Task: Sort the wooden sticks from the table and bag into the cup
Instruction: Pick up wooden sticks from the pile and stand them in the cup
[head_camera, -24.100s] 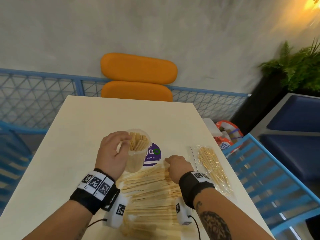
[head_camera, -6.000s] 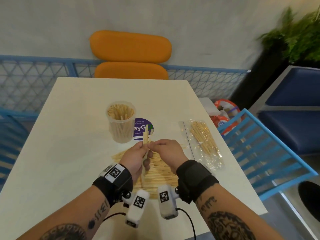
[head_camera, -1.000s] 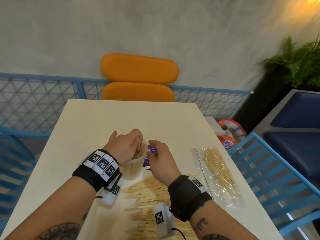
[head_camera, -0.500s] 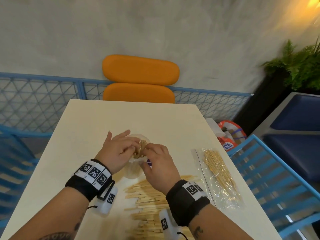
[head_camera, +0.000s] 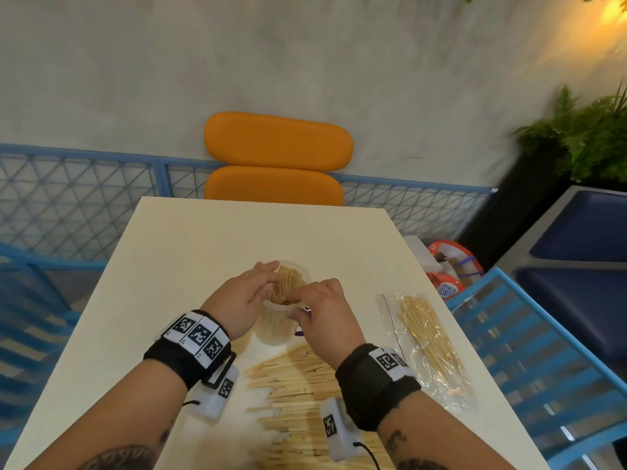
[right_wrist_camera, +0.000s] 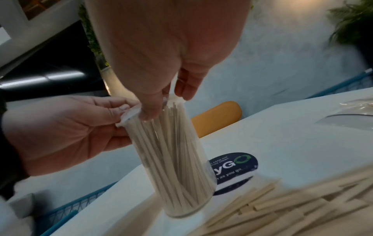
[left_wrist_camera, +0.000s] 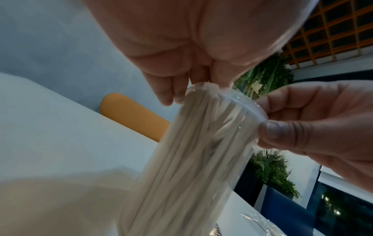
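Table [head_camera: 169, 266]: cup [right_wrist_camera: 177, 159] sticker [right_wrist_camera: 236, 169] wrist-view only.

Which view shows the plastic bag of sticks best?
The head view: the whole plastic bag lies flat, right of the cup. The right wrist view catches only a blurred corner; the left wrist view only a scrap of clear plastic.

A clear plastic cup [head_camera: 276, 325] stood upright on the table [head_camera: 190, 252], packed with pale wooden sticks standing on end. Loose flat sticks [head_camera: 298, 395] lay heaped on the table just in front of it. To the right, a clear bag [head_camera: 429, 347] lay flat, holding a bundle of thinner sticks.
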### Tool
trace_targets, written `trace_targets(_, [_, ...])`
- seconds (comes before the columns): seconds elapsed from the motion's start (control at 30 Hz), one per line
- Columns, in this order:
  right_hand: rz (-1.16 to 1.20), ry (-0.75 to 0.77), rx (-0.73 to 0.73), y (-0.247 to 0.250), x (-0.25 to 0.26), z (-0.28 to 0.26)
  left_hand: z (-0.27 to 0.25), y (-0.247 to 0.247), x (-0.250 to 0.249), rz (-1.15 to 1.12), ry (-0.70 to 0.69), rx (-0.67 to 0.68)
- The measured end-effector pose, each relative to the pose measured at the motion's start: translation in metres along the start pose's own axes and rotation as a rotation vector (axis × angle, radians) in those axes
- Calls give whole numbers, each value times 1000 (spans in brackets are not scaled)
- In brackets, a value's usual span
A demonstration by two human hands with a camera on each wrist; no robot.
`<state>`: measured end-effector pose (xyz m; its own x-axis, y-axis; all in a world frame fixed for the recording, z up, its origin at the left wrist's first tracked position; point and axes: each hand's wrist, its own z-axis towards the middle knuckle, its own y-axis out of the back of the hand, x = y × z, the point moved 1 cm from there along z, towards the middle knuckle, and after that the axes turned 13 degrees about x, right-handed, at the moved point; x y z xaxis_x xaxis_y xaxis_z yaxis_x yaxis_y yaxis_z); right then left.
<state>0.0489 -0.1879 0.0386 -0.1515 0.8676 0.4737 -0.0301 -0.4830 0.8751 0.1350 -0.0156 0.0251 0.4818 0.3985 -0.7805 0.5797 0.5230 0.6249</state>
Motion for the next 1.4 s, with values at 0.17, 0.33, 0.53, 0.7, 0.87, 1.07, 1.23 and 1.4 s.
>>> trace_targets(0.17, [-25, 34, -92, -2, -10, -3, 1, -5, -1, -21, -5, -34])
trace_targets(0.33, [-222, -57, 99, 4, -5, -6, 1, -5, -7, 52, -13, 57])
trace_targets(0.53, [-24, -64, 114, 12, -6, -7, 0, -6, -21, 96, -69, -7])
trace_targets(0.7, [176, -47, 0, 23, -13, -24, -8, -10, -23, 104, -31, -54])
trace_targets(0.87, [204, -272, -104, 36, -40, -59, -25, -14, -25, 118, -36, -254])
trace_targets(1.07, [45, -481, 233, 9, -53, -111, -54, -43, -30, -93, 142, -371])
trace_targets(1.23, [-226, -394, 466, -22, -26, -132, -67, -85, -21, -268, 367, -103])
trace_targets(1.4, [-395, -344, 455, -41, -19, -134, -77, -115, -23, -384, 405, -31])
